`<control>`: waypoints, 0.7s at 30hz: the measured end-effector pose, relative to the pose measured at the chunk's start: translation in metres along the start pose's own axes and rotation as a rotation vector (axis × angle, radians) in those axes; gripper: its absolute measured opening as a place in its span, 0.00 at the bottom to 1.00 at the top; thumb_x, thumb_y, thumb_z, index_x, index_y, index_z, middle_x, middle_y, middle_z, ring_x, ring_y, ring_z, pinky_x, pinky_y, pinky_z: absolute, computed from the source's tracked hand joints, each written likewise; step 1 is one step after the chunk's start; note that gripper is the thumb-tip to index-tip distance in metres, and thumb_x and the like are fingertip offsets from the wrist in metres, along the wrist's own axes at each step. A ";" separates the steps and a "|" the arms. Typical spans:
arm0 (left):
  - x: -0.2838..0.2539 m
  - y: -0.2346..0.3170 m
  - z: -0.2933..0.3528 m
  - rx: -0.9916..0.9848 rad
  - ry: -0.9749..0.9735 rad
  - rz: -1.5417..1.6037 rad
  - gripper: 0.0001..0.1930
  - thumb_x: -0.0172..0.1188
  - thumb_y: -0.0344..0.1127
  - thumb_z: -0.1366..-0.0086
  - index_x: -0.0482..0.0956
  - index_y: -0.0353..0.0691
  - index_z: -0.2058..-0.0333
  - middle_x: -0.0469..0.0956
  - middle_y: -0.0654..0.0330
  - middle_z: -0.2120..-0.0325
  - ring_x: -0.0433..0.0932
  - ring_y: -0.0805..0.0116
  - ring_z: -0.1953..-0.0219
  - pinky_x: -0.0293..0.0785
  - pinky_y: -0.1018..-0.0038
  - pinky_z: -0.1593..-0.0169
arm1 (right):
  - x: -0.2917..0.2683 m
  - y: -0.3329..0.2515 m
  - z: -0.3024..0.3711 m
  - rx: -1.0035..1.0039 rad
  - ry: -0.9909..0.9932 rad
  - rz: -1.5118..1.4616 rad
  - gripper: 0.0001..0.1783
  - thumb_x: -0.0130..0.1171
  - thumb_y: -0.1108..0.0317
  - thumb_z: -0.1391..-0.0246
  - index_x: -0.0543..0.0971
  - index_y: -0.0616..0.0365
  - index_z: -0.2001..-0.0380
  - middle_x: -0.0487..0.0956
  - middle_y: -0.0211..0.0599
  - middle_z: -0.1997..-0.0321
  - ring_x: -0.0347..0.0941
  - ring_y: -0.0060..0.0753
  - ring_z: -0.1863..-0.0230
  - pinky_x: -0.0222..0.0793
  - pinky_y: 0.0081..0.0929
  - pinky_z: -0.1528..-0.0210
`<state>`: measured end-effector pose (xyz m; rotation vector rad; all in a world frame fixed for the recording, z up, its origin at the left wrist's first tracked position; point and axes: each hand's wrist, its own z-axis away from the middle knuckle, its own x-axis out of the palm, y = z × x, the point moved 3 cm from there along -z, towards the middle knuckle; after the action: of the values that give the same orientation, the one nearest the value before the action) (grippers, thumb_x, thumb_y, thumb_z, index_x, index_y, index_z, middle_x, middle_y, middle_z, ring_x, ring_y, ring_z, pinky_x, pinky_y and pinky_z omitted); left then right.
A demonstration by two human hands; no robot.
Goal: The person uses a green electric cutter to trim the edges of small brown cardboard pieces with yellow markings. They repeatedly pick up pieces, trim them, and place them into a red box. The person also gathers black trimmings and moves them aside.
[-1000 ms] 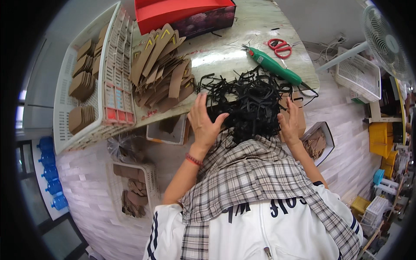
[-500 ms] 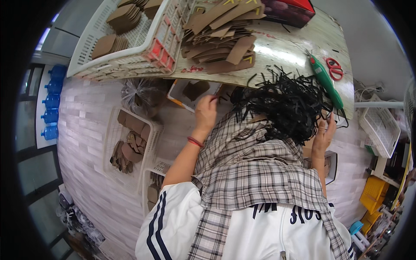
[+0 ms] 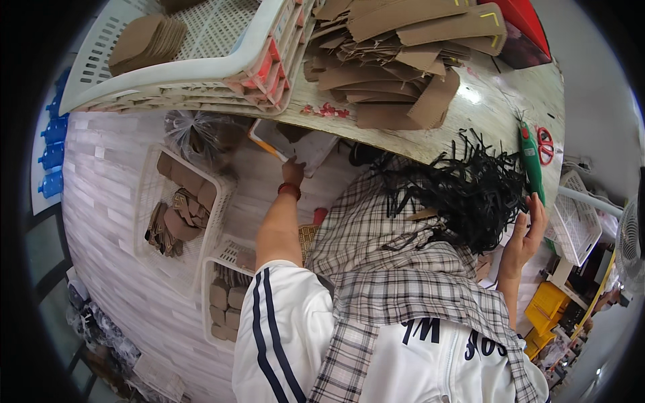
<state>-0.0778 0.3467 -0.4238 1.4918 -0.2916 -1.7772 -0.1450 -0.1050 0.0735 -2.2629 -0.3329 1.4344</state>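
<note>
Strips: the black strips lie in a loose heap across the checked apron, meeting the near right edge of the tabletop.
Left hand: the left hand, with a red band at the wrist, reaches far and left, to the near rim of the white box below the tabletop; its fingers are bent, and I cannot tell whether the grip is clamped on anything.
Right hand: the right hand is at the right side of the strips, palm towards them; its grip is apart, thumb away from the straightened fingers. Whether it touches the strips is unclear.
Box: orange-edged, with a brown piece inside.
Tool: the green tool lies at the right of the tabletop, just beyond the right fingertips.
Scissors: the red-handled scissors lie just right of the tool.
Straps: the brown straps are piled at the far left, some with yellow marks.
Crate: the white crate stands left of the straps, holding a stack of brown pads.
Floor: two pale baskets hold brown pieces, left of the apron.
</note>
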 end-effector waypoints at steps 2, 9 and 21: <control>-0.008 0.003 -0.001 0.122 0.029 -0.263 0.11 0.60 0.37 0.45 0.84 0.36 0.67 0.81 0.54 0.69 0.79 0.53 0.66 0.75 0.66 0.60 | 0.007 -0.013 -0.003 0.001 -0.061 -0.001 0.22 0.53 0.65 0.39 0.70 0.64 0.44 0.71 0.42 0.45 0.69 0.35 0.45 0.60 0.30 0.40; -0.088 0.012 0.046 -0.184 0.021 -0.023 0.09 0.58 0.33 0.49 0.84 0.39 0.70 0.81 0.47 0.68 0.80 0.51 0.63 0.75 0.64 0.58 | 0.032 -0.061 -0.004 -0.096 -0.262 -0.150 0.19 0.58 0.74 0.45 0.74 0.65 0.50 0.74 0.45 0.49 0.73 0.37 0.51 0.66 0.30 0.45; -0.265 0.104 0.202 -0.193 0.174 -0.228 0.11 0.57 0.30 0.46 0.83 0.41 0.64 0.73 0.50 0.68 0.76 0.50 0.65 0.72 0.62 0.59 | 0.208 -0.168 0.040 -0.603 -1.058 -0.117 0.38 0.61 0.71 0.54 0.60 0.56 0.38 0.67 0.49 0.45 0.76 0.49 0.57 0.74 0.36 0.57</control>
<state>-0.2180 0.3975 -0.1075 1.5752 0.1393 -1.7785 -0.0855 0.1396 -0.0258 -1.5518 -1.3248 2.6049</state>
